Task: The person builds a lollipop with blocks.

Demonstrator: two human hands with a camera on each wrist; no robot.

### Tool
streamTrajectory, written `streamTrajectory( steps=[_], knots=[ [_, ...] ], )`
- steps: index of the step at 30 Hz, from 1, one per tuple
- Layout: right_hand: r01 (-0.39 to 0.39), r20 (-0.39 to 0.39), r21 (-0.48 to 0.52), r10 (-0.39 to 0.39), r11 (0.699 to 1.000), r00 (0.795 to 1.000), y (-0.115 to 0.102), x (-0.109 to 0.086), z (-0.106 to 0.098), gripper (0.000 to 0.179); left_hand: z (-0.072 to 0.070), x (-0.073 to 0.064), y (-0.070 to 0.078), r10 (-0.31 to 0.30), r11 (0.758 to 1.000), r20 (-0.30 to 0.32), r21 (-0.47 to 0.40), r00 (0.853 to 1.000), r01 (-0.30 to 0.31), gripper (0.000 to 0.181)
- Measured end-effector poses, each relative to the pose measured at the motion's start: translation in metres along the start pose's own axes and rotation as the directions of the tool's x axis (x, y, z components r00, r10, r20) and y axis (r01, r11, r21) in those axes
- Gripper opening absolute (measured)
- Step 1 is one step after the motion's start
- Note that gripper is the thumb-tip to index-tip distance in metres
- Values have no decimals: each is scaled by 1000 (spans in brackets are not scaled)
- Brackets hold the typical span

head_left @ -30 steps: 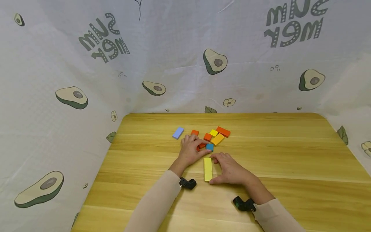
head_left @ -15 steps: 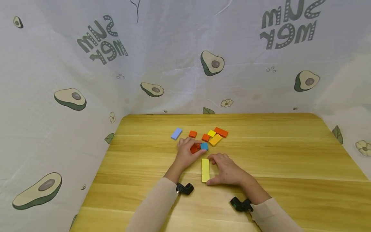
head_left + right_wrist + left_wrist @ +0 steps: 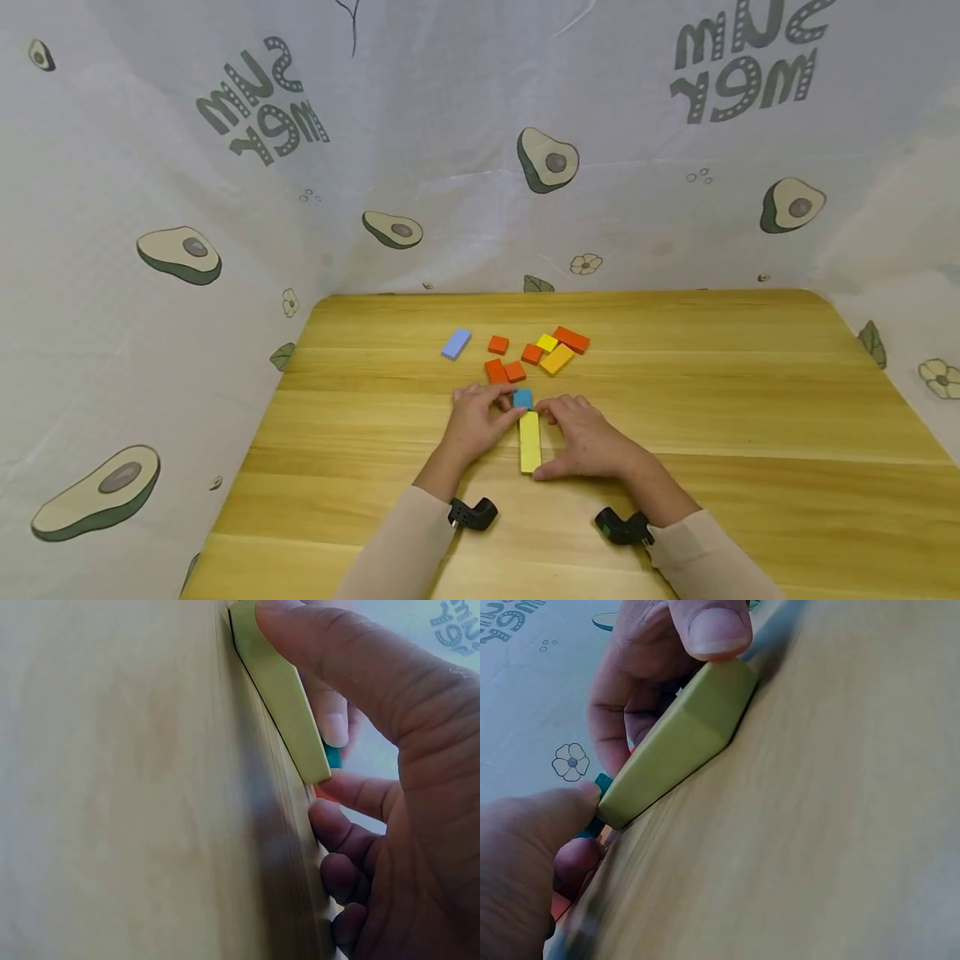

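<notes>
A long yellow block lies on the wooden table, its length running away from me. My right hand holds it by its two ends, thumb at the near end and index finger at the far one. At the far end sits a small blue block, pinched between thumb and fingers of my left hand. In the left wrist view the blue block is mostly covered by the left thumb. The right wrist view shows the right thumb on the end of the yellow block.
Just beyond the left hand lie two red-orange blocks. Farther back are a lavender block, a lone red block and a cluster with an orange block, a yellow square and a long red block. A printed curtain hangs behind.
My left hand has taken hold of the blue block and drawn it nearer, from beside the red blocks to the yellow block's far end. The right hand keeps its grip in place.
</notes>
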State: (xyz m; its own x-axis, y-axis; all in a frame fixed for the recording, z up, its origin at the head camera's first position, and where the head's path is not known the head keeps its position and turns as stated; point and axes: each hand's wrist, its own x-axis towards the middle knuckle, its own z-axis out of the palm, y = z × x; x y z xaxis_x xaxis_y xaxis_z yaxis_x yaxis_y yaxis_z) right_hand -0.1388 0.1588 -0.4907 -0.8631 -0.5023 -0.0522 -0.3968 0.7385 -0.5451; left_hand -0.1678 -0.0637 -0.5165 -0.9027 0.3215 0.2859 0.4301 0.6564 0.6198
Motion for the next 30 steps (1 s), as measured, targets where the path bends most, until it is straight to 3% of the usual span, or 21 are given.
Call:
streamTrajectory(
  steps=[16, 30],
  knots=[
    [-23, 9, 22, 22, 999, 1000, -2, 0, -1, 85, 0, 1, 0, 12, 991, 44, 134, 999, -18, 31],
    [-15, 10, 16, 15, 1000, 1000, -1, -1, 1, 83, 0, 0, 0, 29, 988, 55, 150, 998, -37, 34]
  ],
)
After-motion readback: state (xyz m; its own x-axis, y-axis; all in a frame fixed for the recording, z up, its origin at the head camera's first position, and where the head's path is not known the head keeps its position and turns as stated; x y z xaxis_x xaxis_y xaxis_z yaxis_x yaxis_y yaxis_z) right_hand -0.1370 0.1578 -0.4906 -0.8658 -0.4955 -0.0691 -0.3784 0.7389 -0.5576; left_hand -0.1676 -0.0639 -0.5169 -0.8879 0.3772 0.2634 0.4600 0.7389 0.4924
